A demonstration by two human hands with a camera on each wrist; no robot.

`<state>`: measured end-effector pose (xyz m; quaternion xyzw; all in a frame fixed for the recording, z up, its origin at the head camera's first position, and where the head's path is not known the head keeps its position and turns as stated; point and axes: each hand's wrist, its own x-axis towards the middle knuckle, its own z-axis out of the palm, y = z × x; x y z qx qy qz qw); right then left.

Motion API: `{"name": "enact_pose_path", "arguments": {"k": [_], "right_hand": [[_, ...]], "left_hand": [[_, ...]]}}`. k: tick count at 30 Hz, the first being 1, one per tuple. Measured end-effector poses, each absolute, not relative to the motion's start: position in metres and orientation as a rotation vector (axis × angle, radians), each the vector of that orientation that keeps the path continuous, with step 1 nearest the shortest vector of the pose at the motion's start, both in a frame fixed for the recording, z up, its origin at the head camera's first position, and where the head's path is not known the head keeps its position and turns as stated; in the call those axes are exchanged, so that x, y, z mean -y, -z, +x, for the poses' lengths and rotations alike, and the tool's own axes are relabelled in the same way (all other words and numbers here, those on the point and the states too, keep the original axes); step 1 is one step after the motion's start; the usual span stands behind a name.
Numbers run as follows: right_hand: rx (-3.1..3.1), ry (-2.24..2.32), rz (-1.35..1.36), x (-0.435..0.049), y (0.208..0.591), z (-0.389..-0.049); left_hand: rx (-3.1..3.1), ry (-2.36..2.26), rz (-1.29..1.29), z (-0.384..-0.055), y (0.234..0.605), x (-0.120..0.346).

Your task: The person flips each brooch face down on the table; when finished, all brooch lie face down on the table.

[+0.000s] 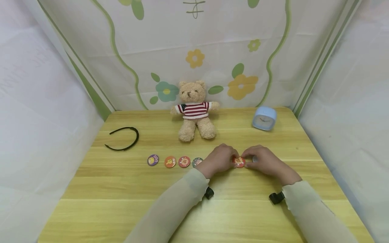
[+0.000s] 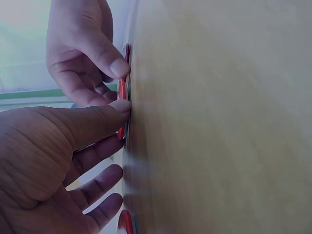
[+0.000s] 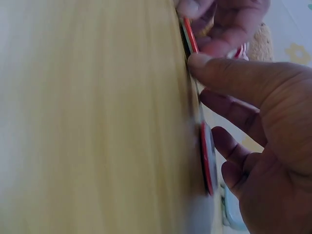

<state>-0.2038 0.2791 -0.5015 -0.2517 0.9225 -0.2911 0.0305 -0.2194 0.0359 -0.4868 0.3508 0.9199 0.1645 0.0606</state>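
Note:
Between both hands, a red round badge (image 1: 239, 162) with a printed figure is low over the wooden table. My left hand (image 1: 221, 158) pinches its left edge with thumb and forefinger, the other fingers spread behind. On the opposite edge, the thumb and forefinger of my right hand (image 1: 265, 160) hold it too. Close by the right fingers lies another red-edged badge (image 3: 208, 158), mostly covered by that hand in the head view. Left of the hands runs a row: a purple badge (image 1: 153, 160), an orange badge (image 1: 170, 162), a second red badge (image 1: 184, 161) and a green badge (image 1: 197, 162), partly hidden by the left wrist.
A teddy bear (image 1: 194, 111) in a striped shirt sits against the back cloth. At the back right stands a light-blue clock (image 1: 264, 118). A black headband (image 1: 136, 138) lies on the left of the table (image 1: 121, 202). White cloth walls (image 1: 343, 84) enclose the sides.

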Motion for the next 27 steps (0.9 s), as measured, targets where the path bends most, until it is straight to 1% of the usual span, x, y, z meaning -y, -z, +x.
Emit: {"name": "enact_pose_path", "arguments": {"k": [5, 12, 27], "right_hand": [[-2.844, 0.854, -0.825, -0.2725, 0.4993, -0.2039], [-2.838, 0.864, -0.799, -0.2761, 0.4979, -0.2010], [-2.904, 0.985, -0.605, -0.2724, 0.4967, -0.1988]], "left_hand": [[-2.780, -0.535, 1.095, -0.2222, 0.4889, -0.0335], [-2.726, -0.552, 1.125, -0.2241, 0.4892, -0.0280], [-2.868, -0.578, 0.964, -0.2211, 0.4858, -0.0354]]}}
